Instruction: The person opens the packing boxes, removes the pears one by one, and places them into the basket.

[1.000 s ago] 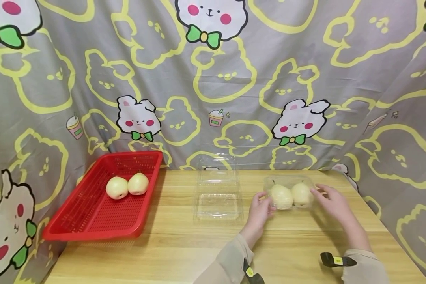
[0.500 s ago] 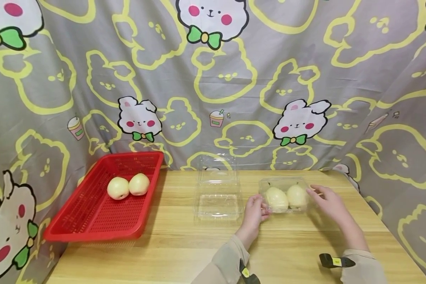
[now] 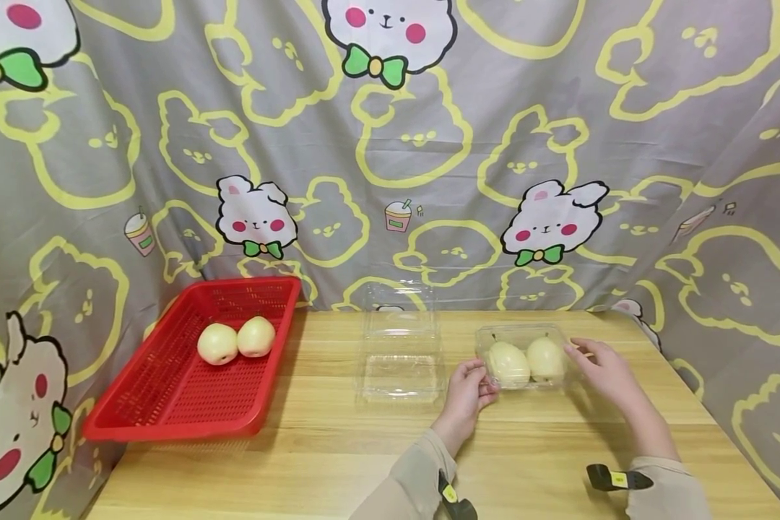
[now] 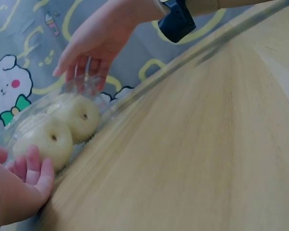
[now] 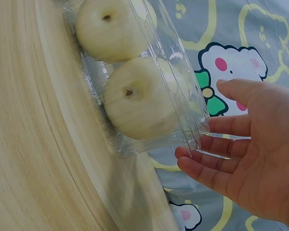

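Two pale yellow pears [image 3: 508,364] sit side by side in a clear plastic clamshell box [image 5: 156,144] on the right half of the table; its lid looks closed over them. My left hand [image 3: 461,399] is at the box's left end, fingers lying against its near corner. At the opposite end, my right hand [image 3: 607,372] touches the side with its fingertips, and the right wrist view shows those fingers loosely bent with the thumb [image 5: 236,89] free. Neither hand is wrapped round the box.
Left of this box stands a second clear clamshell box [image 3: 399,393], lid raised, nothing visible inside. A red plastic basket [image 3: 169,433] at the far left holds two more pears [image 3: 237,342]. A patterned curtain [image 3: 422,159] hangs behind the wooden table [image 3: 312,462].
The box with its pears has shifted slightly left and toward me, both hands moving along with it. Over the last half second it has hardly moved.
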### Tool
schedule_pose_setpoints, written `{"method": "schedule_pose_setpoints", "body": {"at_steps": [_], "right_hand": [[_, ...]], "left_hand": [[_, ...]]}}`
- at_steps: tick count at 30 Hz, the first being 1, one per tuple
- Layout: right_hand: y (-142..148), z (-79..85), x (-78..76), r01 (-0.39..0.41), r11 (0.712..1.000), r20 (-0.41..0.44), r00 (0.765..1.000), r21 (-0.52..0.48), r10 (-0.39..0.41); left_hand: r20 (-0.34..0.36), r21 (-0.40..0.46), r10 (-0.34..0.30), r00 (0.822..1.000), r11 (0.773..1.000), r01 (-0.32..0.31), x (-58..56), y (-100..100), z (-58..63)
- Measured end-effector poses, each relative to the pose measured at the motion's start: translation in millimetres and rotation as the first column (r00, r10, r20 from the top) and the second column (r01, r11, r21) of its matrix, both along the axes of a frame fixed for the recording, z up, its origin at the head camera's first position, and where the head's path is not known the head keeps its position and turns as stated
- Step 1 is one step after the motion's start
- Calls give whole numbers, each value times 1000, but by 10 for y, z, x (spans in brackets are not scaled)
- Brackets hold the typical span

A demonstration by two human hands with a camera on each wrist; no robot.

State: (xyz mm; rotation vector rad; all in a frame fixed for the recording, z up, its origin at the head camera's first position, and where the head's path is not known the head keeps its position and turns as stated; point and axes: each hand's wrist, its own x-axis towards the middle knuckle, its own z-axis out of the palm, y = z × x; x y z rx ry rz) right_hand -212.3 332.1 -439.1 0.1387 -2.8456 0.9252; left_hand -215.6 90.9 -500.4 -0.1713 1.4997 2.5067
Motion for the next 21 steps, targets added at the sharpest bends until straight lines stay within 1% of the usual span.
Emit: {"method": "schedule_pose_setpoints", "body": {"at_steps": [7, 13, 21], "right_hand": [[10, 16, -5, -7, 1000, 3, 1000, 7, 7], [-27, 18, 13, 10, 1000, 2, 1000, 8, -10], [-22, 18, 1, 12, 1000, 15, 1000, 2, -12]], "left_hand": [[10, 42, -16, 1000, 999, 15, -37, -28, -28], [15, 68, -34, 999, 997, 33, -52, -57, -30], [-3, 116, -67, 998, 991, 67, -57, -79, -49]]}}
